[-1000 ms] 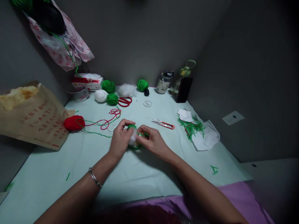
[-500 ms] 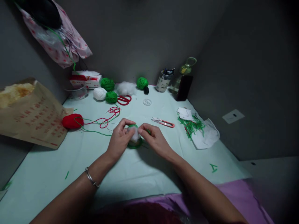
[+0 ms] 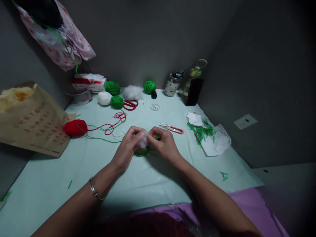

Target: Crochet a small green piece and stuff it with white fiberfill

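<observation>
A tuft of white stuffing fibre (image 3: pixel 143 141) is pinched between my two hands above the middle of the table. My left hand (image 3: pixel 127 144) has its thumb and fingers closed on the tuft's left side. My right hand (image 3: pixel 163 143) grips its right edge with the fingertips, and a bit of green shows beneath those fingers. Just under the tuft is a green ring-shaped piece (image 3: pixel 142 152), partly hidden by my left hand; I cannot tell whether a hand touches it. Green yarn (image 3: pixel 106 140) runs from the left toward my left hand.
A red yarn ball (image 3: pixel 76 127) and a paper bag (image 3: pixel 37 121) stand left. Thread snips (image 3: pixel 172 128) lie beyond my right hand. Red-handled scissors (image 3: pixel 130 105), green yarn balls (image 3: pixel 113 88) and more stuffing (image 3: pixel 132 92) sit at the back. Green yarn scraps (image 3: pixel 202 130) lie right.
My hands have come closer together and risen slightly at the fingertips. The green piece seen above the stuffing before is now hidden. The view has shifted slightly.
</observation>
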`<state>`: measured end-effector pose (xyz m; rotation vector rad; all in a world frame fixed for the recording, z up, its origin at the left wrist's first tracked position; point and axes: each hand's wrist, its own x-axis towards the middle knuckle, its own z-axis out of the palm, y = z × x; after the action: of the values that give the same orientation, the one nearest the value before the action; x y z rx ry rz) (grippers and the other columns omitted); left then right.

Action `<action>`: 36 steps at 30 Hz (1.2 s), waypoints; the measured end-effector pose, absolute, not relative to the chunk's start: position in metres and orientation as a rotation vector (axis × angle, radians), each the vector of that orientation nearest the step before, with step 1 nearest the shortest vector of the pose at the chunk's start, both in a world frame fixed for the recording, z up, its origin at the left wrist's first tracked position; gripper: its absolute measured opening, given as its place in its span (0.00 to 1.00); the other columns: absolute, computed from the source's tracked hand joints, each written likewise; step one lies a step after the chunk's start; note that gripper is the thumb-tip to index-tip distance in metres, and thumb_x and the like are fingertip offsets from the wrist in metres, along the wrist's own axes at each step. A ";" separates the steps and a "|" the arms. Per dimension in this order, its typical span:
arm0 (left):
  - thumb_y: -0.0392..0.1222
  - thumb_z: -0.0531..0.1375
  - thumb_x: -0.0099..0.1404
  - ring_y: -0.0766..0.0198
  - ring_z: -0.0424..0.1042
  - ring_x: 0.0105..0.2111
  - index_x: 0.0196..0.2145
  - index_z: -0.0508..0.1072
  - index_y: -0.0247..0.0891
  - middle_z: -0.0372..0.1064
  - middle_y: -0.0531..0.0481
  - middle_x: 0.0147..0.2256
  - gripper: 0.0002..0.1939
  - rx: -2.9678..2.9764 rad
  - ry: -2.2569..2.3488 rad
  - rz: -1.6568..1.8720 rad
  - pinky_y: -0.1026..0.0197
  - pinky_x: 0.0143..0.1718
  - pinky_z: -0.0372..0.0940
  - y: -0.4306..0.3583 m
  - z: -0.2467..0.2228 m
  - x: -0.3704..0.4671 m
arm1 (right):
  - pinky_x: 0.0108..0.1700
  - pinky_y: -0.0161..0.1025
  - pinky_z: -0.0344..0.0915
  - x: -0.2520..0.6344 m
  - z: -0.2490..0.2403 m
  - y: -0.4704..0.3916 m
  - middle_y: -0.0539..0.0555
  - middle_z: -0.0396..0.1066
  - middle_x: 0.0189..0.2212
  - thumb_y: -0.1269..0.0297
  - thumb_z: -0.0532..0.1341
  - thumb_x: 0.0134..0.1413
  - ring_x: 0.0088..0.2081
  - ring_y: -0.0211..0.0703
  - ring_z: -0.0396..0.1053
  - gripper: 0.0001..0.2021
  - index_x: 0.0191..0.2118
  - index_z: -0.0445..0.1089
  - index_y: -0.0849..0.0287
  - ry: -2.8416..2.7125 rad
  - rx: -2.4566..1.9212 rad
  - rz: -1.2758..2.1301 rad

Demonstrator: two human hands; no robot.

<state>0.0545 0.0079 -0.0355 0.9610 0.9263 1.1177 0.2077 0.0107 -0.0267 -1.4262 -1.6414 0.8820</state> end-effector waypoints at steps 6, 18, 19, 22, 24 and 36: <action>0.44 0.69 0.55 0.66 0.69 0.29 0.38 0.70 0.38 0.69 0.54 0.33 0.16 1.055 0.941 1.161 0.64 0.32 0.64 0.017 -0.046 0.047 | 0.33 0.35 0.56 0.211 -0.018 0.007 0.48 0.67 0.25 0.60 0.58 0.60 0.28 0.37 0.61 0.09 0.31 0.68 0.58 -1.739 -1.267 1.107; 0.40 0.65 0.56 0.67 0.67 0.26 0.39 0.65 0.41 0.66 0.58 0.30 0.15 1.018 1.000 1.265 0.64 0.30 0.63 0.020 -0.046 0.052 | 0.49 0.44 0.60 0.217 -0.014 0.008 0.53 0.73 0.35 0.62 0.65 0.57 0.41 0.45 0.68 0.06 0.29 0.74 0.55 -1.827 -1.212 0.727; 0.41 0.65 0.57 0.68 0.66 0.24 0.39 0.65 0.41 0.66 0.58 0.29 0.14 0.999 0.989 1.241 0.64 0.29 0.63 0.019 -0.045 0.052 | 0.53 0.46 0.60 0.219 -0.011 0.010 0.54 0.74 0.41 0.62 0.65 0.57 0.47 0.47 0.68 0.07 0.28 0.73 0.55 -1.803 -1.147 0.752; 0.41 0.65 0.57 0.69 0.65 0.22 0.36 0.66 0.41 0.65 0.59 0.25 0.12 0.940 0.996 1.211 0.66 0.26 0.60 0.018 -0.045 0.052 | 0.45 0.43 0.66 0.223 -0.007 0.009 0.55 0.74 0.46 0.59 0.62 0.60 0.42 0.45 0.72 0.11 0.28 0.65 0.56 -1.620 -0.971 1.123; 0.39 0.65 0.57 0.69 0.64 0.22 0.33 0.66 0.40 0.65 0.59 0.24 0.10 0.900 1.009 1.215 0.67 0.25 0.58 0.018 -0.044 0.052 | 0.34 0.38 0.65 0.222 -0.008 0.007 0.54 0.73 0.46 0.58 0.61 0.60 0.29 0.37 0.68 0.09 0.33 0.64 0.55 -1.526 -0.978 1.249; 0.42 0.67 0.58 0.70 0.67 0.23 0.33 0.64 0.40 0.68 0.59 0.26 0.13 0.876 0.925 1.146 0.66 0.28 0.62 0.013 -0.043 0.056 | 0.31 0.36 0.51 0.216 -0.024 0.014 0.45 0.57 0.22 0.63 0.57 0.59 0.26 0.36 0.54 0.10 0.26 0.62 0.57 -1.863 -1.308 0.901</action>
<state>0.0562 0.0126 -0.0433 0.8755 0.9254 1.1463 0.2158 0.0138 -0.0242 -1.3078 -1.8628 0.9007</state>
